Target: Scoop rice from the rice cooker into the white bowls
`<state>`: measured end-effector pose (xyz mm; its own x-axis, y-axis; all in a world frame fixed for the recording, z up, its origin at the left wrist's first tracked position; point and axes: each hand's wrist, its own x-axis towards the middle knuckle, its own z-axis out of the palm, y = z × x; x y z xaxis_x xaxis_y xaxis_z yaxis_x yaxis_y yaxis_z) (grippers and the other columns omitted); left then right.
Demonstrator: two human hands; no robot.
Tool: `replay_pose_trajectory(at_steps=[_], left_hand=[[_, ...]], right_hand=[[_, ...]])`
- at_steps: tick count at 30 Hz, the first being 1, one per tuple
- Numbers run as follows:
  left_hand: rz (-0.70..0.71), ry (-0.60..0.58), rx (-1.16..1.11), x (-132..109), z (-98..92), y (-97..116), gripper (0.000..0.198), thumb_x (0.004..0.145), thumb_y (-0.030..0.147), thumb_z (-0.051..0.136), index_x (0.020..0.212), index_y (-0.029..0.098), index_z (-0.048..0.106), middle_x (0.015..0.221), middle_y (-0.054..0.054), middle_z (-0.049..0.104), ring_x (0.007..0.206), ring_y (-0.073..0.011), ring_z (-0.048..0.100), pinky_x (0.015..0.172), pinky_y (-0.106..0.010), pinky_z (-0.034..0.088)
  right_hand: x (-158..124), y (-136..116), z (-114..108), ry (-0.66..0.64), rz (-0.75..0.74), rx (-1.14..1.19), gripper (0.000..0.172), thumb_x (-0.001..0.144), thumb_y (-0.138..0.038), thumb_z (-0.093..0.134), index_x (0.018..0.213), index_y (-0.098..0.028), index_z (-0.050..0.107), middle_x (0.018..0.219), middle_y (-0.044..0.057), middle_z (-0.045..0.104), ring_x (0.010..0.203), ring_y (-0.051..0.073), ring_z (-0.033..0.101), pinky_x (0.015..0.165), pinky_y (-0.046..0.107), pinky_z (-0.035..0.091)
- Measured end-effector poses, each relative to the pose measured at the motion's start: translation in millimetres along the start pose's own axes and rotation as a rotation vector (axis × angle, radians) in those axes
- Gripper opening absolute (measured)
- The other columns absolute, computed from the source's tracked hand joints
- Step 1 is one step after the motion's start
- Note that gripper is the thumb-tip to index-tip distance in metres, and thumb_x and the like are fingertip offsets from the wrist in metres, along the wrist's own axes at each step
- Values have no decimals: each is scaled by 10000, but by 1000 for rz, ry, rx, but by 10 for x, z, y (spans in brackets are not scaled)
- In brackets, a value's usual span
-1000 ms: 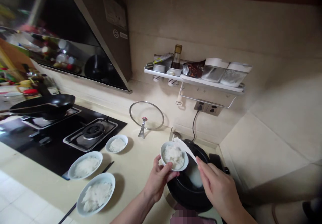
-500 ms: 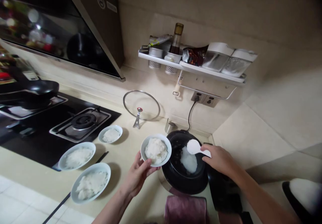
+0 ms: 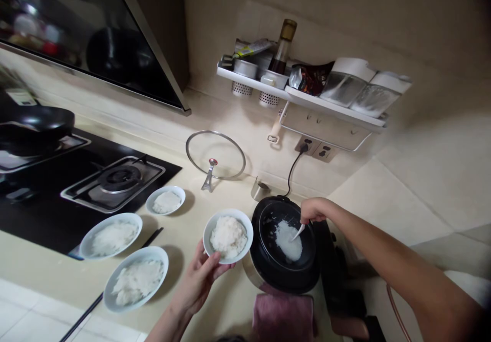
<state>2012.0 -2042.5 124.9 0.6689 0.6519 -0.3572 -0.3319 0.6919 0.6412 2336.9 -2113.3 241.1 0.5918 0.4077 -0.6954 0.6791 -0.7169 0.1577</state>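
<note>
Now right hand (image 3: 312,210) gripping paddle (image 3: 298,232) dipped into cooker (image 3: 286,275) | left hand (image 3: 199,278) holds bowl (image 3: 227,235)

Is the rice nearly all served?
Three white bowls of rice already sit on the cream counter. The left hand holds a fourth full white bowl; the right hand dips a white paddle into the black cooker pot, where a little rice remains.

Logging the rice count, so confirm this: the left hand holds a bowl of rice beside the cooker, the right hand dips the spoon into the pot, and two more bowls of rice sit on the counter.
Wrong on the count. The head view shows three more bowls of rice on the counter, not two. The rest holds: left hand holds its bowl, right hand dips the spoon into the pot.
</note>
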Motion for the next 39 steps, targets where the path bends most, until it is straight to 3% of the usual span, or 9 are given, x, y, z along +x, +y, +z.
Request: replay_pose_trajectory(at_steps=[4,11,18,24,30,34,39], left_hand=[[-13,24,-14,37,-49,9,735,670,236,787,1327,273,458,1063,-54,684,734,-174,699,719,-298,603],[-38,41,-14,174,-162,21,786,645,234,804,1345,302,451,1183,-66,653,795,-203,707,758,-347,611],[-79,-7,-4,278,-201,3,759,643,233,810,1319,284,470,1071,-47,688,839,-205,707,705,-260,610],[-101,-22,16,230,-204,49,744,645,228,809,1306,280,471,1057,-41,682,841,-208,706,706,-263,613],[-81,-45,31,163,-186,80,747,641,237,813,1301,275,467,969,-22,701,762,-183,709,711,-261,606],[-78,-75,47,126,-145,91,737,668,270,797,1311,268,438,984,-21,694,766,-182,703,749,-300,603],[-45,-124,73,115,40,126,684,687,258,784,1274,250,434,1030,-32,673,774,-182,698,764,-324,596]], right_hand=[[119,-123,33,-62,84,-17,190,647,-144,639,474,-135,561,434,-22,431,446,116,448,458,247,357],[78,-90,430,121,159,149,133,719,-196,605,594,-152,613,424,14,472,463,161,488,453,287,405],[89,-90,760,257,246,317,121,721,-187,599,695,-110,689,494,85,585,496,203,570,461,287,428],[194,-235,973,376,138,370,216,768,-190,547,832,-73,717,854,183,712,808,261,673,633,283,466],[111,-292,1219,483,-42,440,249,817,-257,537,937,-141,723,989,117,722,977,240,649,807,276,452],[-38,-212,1311,561,-111,496,286,813,-256,540,1028,-157,700,1068,101,708,1028,225,633,869,272,446],[-407,78,1403,679,-149,597,367,829,-289,472,1102,-134,664,1124,104,688,1057,215,626,920,295,455]])
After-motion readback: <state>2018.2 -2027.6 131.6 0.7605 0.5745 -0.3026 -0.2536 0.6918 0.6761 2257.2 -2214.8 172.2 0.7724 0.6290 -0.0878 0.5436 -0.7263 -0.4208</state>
